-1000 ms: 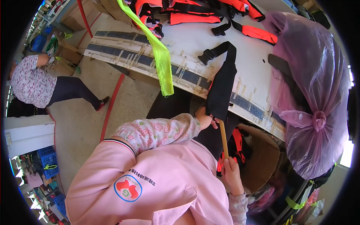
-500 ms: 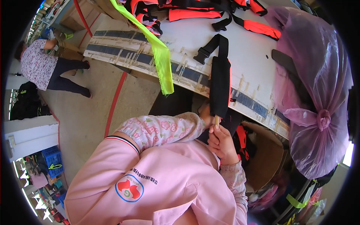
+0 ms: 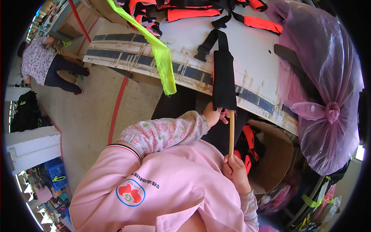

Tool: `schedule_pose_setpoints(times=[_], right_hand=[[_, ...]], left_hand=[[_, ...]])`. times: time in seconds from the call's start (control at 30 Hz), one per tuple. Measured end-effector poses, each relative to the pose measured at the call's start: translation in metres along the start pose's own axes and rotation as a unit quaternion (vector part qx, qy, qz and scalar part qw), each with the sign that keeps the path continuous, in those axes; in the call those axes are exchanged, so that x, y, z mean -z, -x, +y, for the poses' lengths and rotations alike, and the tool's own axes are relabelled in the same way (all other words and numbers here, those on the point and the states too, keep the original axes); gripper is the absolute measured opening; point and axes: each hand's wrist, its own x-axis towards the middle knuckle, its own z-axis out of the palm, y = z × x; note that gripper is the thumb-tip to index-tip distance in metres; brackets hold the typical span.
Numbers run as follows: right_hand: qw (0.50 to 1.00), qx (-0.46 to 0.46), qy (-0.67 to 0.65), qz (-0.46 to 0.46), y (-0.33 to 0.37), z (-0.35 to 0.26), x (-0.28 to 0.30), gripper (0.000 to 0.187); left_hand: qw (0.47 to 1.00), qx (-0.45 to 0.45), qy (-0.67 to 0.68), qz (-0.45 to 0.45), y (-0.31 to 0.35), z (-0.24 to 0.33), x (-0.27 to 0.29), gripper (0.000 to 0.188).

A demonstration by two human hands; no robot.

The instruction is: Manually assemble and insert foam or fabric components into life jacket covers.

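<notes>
Head view: the long, thin, tan stick [image 3: 232, 133] shows much more of itself now than it did half a second ago. Back then the person's right hand [image 3: 236, 172] was up close to the left hand [image 3: 211, 115], with only a short bit of stick peeking out. Now the right hand is lower and well apart from the left one, nearly as it was a second ago. That likely means the stick slides in and out at the near end of the flat black cloth band [image 3: 224, 81], and less of it is inside now, but the cloth hides its tip. The right hand is curled tight around the low end of the stick, with no gap to see. The left hand is at the band's near end and touches it. Its fingers are bent and a bit spread, but the cloth covers part of them, so I cannot tell if they pinch it. The band lies over the edge of the white counter [image 3: 255, 62], with its low end hanging past the edge by the hands. At its far end, a narrow strap bends back to a black plastic buckle [image 3: 201, 53] on the counter. Bright orange and black cloth pieces [image 3: 194, 14] lie farther back. A frayed lime-green cloth strip [image 3: 166, 69] hangs over the edge, left of the band.
</notes>
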Motion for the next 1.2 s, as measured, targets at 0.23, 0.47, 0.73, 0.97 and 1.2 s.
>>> schedule_pose_setpoints(times=[0.23, 0.47, 0.73, 0.97, 1.2], right_hand=[[0.998, 0.019, -0.059, 0.019, -0.020, -0.007, -0.027, 0.024], [0.990, 0.067, -0.117, 0.047, -0.090, -0.021, -0.033, 0.022], [0.977, 0.025, -0.198, -0.081, -0.050, -0.035, -0.030, 0.023], [0.961, 0.026, -0.264, -0.077, -0.049, -0.028, -0.033, 0.024], [0.995, 0.103, -0.003, 0.014, -0.083, -0.037, -0.003, 0.023]], left_hand=[[0.998, -0.044, 0.017, -0.040, 0.002, 0.004, -0.004, 0.029], [0.992, 0.011, -0.121, -0.035, -0.004, -0.017, 0.013, 0.018], [0.996, 0.026, 0.011, -0.080, -0.001, -0.006, 0.013, 0.017], [0.991, 0.030, -0.039, -0.124, -0.004, -0.002, 0.017, 0.034], [0.996, 0.031, -0.030, -0.083, 0.000, 0.041, -0.005, 0.028]])
